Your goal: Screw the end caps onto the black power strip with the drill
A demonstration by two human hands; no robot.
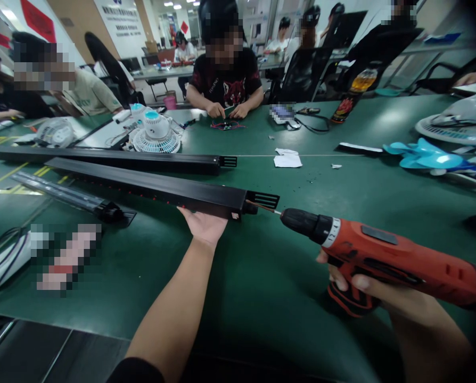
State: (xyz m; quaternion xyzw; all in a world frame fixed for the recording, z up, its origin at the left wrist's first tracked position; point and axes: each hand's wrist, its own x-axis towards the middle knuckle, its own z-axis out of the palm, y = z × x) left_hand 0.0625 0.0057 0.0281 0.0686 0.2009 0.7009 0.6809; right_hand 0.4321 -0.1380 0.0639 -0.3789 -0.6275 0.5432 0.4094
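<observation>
Green table [262, 298], no boxes or trays in sight. Long black bar [162, 189] lying across it, near end with a slotted bracket, a second black bar [114, 158] parallel behind. Left hand [204, 223] pressed against the near side of the long bar close to that end, palm up, fingers hidden behind and under the bar; how far curled, impossible to tell. Right hand [361, 284] wrapped tight around the grip of an orange drill [382, 255], bit tip touching the bar's end. Small fans [156, 133] and paper scraps [288, 159] farther off; other people seated beyond.
</observation>
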